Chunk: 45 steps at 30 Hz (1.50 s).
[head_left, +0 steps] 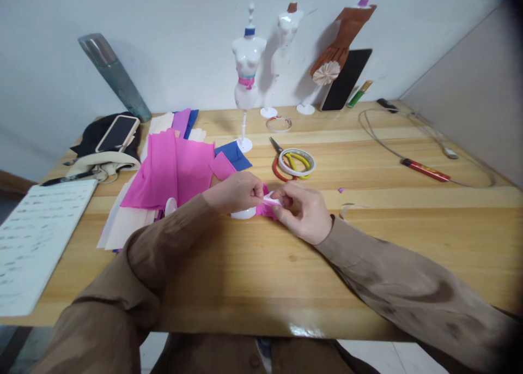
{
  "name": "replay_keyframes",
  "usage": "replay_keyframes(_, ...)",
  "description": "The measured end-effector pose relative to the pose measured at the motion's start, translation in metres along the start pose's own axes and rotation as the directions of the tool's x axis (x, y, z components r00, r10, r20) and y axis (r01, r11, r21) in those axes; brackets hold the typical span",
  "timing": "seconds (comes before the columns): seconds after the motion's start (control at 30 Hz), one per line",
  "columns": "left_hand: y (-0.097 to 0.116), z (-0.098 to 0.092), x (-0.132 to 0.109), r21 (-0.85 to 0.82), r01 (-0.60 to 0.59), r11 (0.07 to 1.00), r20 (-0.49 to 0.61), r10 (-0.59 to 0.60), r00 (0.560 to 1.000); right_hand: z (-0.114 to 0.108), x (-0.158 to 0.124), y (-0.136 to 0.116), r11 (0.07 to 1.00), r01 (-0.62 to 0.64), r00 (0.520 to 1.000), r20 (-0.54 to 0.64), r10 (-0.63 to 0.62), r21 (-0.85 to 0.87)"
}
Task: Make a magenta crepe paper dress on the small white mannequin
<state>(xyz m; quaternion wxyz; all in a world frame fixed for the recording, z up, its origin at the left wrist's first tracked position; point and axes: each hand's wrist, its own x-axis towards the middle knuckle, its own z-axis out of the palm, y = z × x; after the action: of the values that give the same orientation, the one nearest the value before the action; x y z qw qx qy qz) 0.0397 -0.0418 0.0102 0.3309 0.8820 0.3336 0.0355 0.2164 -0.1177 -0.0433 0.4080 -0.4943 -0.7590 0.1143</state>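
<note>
My left hand (236, 192) and my right hand (304, 210) meet at the middle of the wooden table (261, 276). Both pinch a small folded piece of pink paper (266, 206) with a white strip across it. Under my left hand a white round base (244, 214) pokes out, and a second white round part (170, 205) shows by my left sleeve. Just left of the hands lies a pile of paper sheets (171, 169), mostly pink, with blue, purple and cream sheets.
Scissors (280, 157) and a tape roll (299, 162) lie behind my hands. Three small white mannequins (247, 68) stand at the back. A phone (118, 132) rests on a bag at left, a printed sheet (35, 237) at the near left, a cable (408, 145) and red pen (425, 170) at right.
</note>
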Motion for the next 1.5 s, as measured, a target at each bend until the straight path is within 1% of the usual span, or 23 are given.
replay_keyframes(0.1, -0.001, 0.000, 0.001, 0.004, -0.005, 1.000, 0.014, 0.005, 1.000, 0.000, 0.000, 0.001, 0.996, -0.070, 0.998, 0.000, 0.070, 0.052)
replay_keyframes(0.2, -0.002, 0.001, 0.002, 0.004, -0.023, 1.000, 0.012, 0.023, 1.000, 0.000, -0.001, 0.004, 0.990, -0.100, 0.995, 0.007, 0.100, 0.100)
replay_keyframes(0.47, 0.000, 0.001, 0.002, 0.025, -0.018, 1.000, 0.023, 0.017, 1.000, 0.002, -0.001, 0.010, 0.980, -0.084, 0.996, 0.018, 0.082, 0.179)
replay_keyframes(0.7, -0.003, 0.002, 0.002, 0.027, -0.056, 0.998, 0.007, 0.056, 0.998, 0.001, -0.001, 0.014, 0.973, -0.071, 0.997, 0.024, 0.068, 0.220)
replay_keyframes(0.8, -0.003, 0.002, 0.003, 0.071, -0.041, 0.997, -0.011, 0.041, 0.999, -0.002, -0.001, 0.013, 0.964, -0.115, 0.993, 0.054, 0.105, 0.238)
replay_keyframes(0.87, -0.003, 0.002, 0.002, 0.075, -0.036, 0.996, -0.006, 0.037, 0.999, -0.003, 0.000, 0.011, 0.967, -0.131, 0.991, 0.062, 0.120, 0.219)
replay_keyframes(1.0, -0.003, 0.002, 0.002, 0.043, -0.066, 0.997, -0.001, 0.066, 0.998, -0.004, 0.003, 0.008, 0.987, -0.096, 0.994, 0.062, 0.088, 0.132)
replay_keyframes(1.13, -0.007, 0.004, 0.002, 0.009, -0.084, 0.996, -0.017, 0.084, 0.996, -0.006, 0.005, 0.006, 0.986, -0.151, 0.984, 0.103, 0.143, 0.071)
replay_keyframes(1.33, -0.010, 0.006, 0.003, 0.052, -0.112, 0.992, -0.044, 0.115, 0.992, -0.006, 0.006, 0.003, 0.970, -0.238, 0.966, 0.116, 0.231, 0.053)
replay_keyframes(1.5, -0.008, 0.006, 0.003, 0.060, -0.098, 0.993, -0.049, 0.101, 0.994, -0.005, 0.007, -0.001, 0.967, -0.249, 0.965, 0.097, 0.243, 0.057)
